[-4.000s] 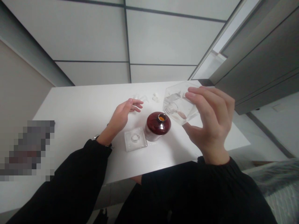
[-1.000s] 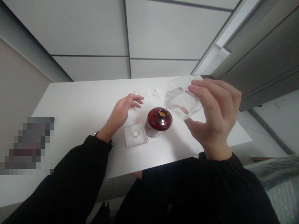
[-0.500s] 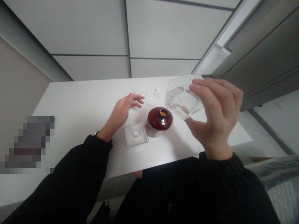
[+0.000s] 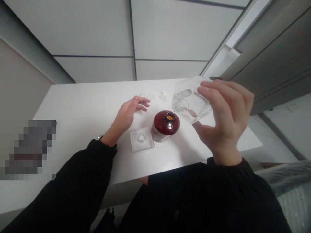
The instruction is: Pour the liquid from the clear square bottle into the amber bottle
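My right hand (image 4: 225, 116) grips a clear square-sided bottle (image 4: 189, 100), tilted with its threaded neck pointing down to the left. Its mouth is just above and right of the opening of a dark red-brown bottle (image 4: 166, 124), which stands upright on the table. A thin trickle of liquid seems to show between the two openings. To the left of the brown bottle lies a clear square piece (image 4: 142, 139) with a round ring in its middle. My left hand (image 4: 130, 111) is held with fingers stretched out, empty, left of and apart from the brown bottle.
The white table (image 4: 80, 106) runs from left to right, with its front edge by my lap. Behind the bottles lies a small white crumpled bit (image 4: 164, 95). A pixelated dark object (image 4: 31, 147) is at the left. White panels (image 4: 170, 29) stand behind the table.
Almost nothing differs. The tilted clear bottle stays over the brown bottle, and both hands keep their places; the whole view has shifted very slightly.
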Action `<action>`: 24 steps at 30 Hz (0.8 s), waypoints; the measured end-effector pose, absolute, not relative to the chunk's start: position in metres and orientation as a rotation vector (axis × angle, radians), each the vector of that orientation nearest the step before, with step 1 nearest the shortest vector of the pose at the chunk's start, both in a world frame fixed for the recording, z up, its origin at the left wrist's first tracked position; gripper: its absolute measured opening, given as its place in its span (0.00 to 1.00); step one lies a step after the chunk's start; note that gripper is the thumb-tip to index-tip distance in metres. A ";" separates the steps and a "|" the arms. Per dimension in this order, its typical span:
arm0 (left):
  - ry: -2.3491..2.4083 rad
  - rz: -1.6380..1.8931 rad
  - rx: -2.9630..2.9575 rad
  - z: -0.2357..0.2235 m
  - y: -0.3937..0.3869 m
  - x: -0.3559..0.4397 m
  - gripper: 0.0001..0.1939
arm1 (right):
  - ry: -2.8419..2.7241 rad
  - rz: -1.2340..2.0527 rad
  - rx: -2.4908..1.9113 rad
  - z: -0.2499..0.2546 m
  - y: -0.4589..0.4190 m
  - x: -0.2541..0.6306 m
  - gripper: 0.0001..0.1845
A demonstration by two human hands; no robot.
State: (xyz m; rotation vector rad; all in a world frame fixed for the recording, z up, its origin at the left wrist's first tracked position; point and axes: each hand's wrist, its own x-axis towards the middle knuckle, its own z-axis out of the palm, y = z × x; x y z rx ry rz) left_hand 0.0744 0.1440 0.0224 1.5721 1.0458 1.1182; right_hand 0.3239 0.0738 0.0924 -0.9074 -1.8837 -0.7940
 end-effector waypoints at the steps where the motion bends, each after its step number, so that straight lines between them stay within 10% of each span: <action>1: 1.044 1.120 1.572 0.022 0.144 0.074 0.35 | -1.884 -0.794 -0.905 0.092 0.074 0.324 0.21; 24: 1.061 1.129 1.566 0.023 0.143 0.076 0.35 | -1.900 -0.840 -0.942 0.093 0.074 0.325 0.19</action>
